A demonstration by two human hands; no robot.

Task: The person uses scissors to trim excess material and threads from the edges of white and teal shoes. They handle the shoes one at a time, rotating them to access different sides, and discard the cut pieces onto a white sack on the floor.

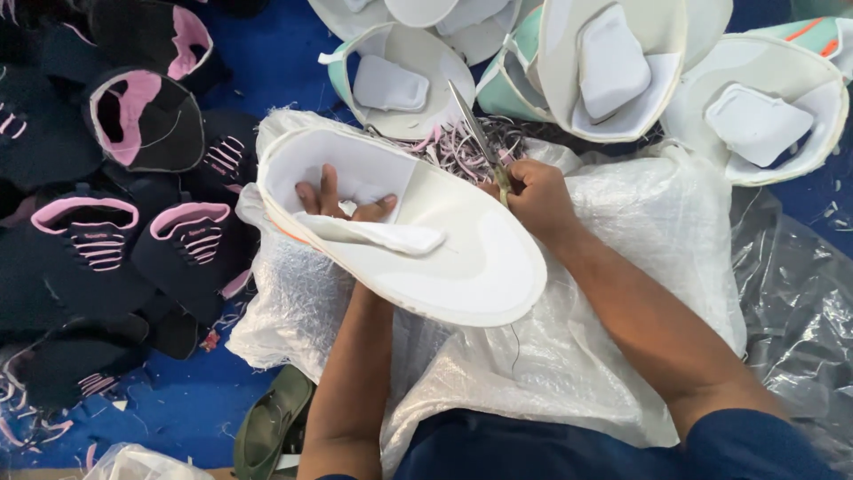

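A white shoe upper (462,258) lies inside out across a white woven sack (622,267) on my lap. My left hand (342,200) is pushed inside the upper, fingers spread against its lining, with a white tongue flap (382,236) lying over it. My right hand (538,200) grips a pair of small scissors (480,138) whose blades point up and away, just past the upper's far edge.
Several white and mint shoe uppers (613,71) are piled at the top. Dark navy uppers with pink lining (133,213) fill the left on a blue floor (267,53). Thread scraps (462,151) lie behind the upper. A green sandal (271,427) and clear plastic (800,293) sit nearby.
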